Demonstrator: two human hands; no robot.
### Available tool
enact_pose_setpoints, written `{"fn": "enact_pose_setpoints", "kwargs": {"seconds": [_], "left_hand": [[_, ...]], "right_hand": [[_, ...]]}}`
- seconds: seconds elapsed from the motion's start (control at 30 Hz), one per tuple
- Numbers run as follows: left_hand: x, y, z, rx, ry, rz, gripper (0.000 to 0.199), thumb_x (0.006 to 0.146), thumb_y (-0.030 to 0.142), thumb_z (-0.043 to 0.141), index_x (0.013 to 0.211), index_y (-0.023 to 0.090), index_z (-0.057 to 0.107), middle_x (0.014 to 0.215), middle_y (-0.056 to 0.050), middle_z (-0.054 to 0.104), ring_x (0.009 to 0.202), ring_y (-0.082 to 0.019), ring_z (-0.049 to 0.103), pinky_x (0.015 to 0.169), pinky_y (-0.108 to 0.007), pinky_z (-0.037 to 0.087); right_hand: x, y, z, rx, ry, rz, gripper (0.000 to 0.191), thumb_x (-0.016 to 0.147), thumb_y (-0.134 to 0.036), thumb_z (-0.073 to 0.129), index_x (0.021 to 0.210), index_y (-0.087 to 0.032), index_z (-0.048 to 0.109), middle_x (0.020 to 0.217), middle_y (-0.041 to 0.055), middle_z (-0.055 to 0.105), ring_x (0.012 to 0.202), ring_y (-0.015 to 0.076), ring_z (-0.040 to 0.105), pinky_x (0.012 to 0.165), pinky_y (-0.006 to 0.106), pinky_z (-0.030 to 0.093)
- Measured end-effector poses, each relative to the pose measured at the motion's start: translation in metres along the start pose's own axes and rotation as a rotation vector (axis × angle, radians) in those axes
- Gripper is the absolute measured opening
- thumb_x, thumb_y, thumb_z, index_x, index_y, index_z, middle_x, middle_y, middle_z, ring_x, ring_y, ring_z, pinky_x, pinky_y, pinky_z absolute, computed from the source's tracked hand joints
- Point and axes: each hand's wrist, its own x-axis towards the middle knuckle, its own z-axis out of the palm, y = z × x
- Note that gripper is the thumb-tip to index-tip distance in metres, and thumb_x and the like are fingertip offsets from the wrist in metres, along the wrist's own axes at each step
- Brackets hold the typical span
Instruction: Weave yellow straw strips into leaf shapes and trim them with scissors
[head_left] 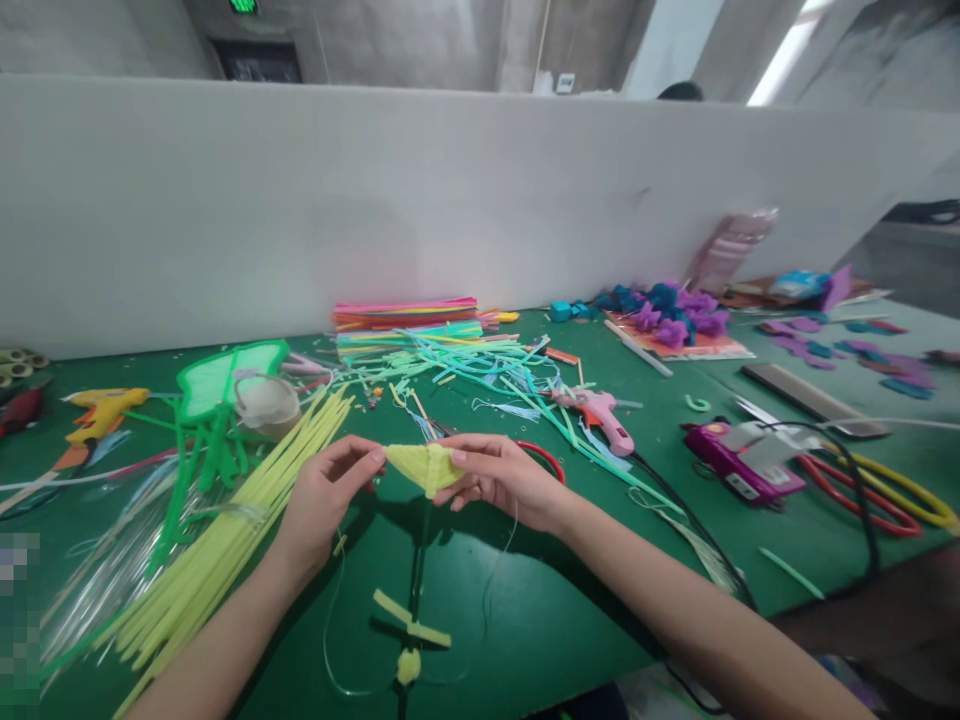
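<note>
Between my two hands is a yellow pipe-cleaner piece (409,464), a fan-like shape with a band across its middle. My left hand (319,500) pinches its left tip between thumb and fingers. At the other end, my right hand (504,478) grips the right side, thumb on top and fingers curled beneath. A thin clear thread (328,640) loops down on both sides of the piece. Below it, a dark rod (418,560) runs toward me, with short yellow strips (412,618) across it and a small yellow knob (409,667) nearer me.
A bundle of yellow pipe cleaners (247,520) lies left, beside a green butterfly-wing-like shape (232,380) and a yellow glue gun (105,410). Colourful pipe cleaners (409,315) lie at the back. To the right are a pink glue gun (606,418), scissors (862,495) and a purple device (739,470).
</note>
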Motion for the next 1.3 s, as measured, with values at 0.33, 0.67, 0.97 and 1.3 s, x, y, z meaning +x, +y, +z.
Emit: {"fn": "enact_pose_setpoints", "kwargs": {"seconds": [0.33,0.67,0.97,1.3], "left_hand": [[0.002,-0.004,0.001,-0.007,-0.036,-0.017,0.020,0.075,0.037,0.072,0.078,0.018,0.067,0.068,0.001,0.063,0.063,-0.011,0.052,0.061,-0.020,0.042],[0.005,-0.001,-0.002,0.058,-0.202,-0.197,0.026,0.075,0.042,0.071,0.076,0.016,0.067,0.075,-0.002,0.063,0.073,-0.014,0.055,0.061,-0.021,0.043],[0.006,0.000,-0.003,0.115,-0.266,-0.234,0.027,0.075,0.041,0.069,0.073,0.015,0.065,0.069,-0.001,0.059,0.066,-0.013,0.051,0.056,-0.021,0.041],[0.004,-0.001,-0.004,0.078,-0.306,-0.284,0.027,0.074,0.039,0.070,0.068,0.015,0.062,0.063,0.001,0.056,0.058,-0.009,0.047,0.053,-0.019,0.039]], "right_hand": [[0.000,0.003,-0.002,-0.014,0.006,0.027,0.042,0.079,-0.032,0.073,0.116,-0.014,0.064,0.082,0.0059,0.073,0.061,0.0155,0.072,0.050,0.018,0.055],[0.003,0.009,-0.003,-0.064,-0.035,0.047,0.046,0.079,-0.034,0.073,0.119,-0.013,0.063,0.091,0.0096,0.072,0.062,0.0174,0.073,0.051,0.020,0.057],[0.002,0.011,-0.001,-0.140,-0.036,0.041,0.045,0.082,-0.035,0.070,0.121,-0.014,0.063,0.092,0.0098,0.073,0.064,0.0166,0.073,0.051,0.019,0.056],[0.001,0.013,-0.001,-0.168,-0.062,0.043,0.042,0.083,-0.035,0.068,0.119,-0.014,0.063,0.092,0.0090,0.072,0.064,0.0165,0.073,0.052,0.019,0.056]]}}
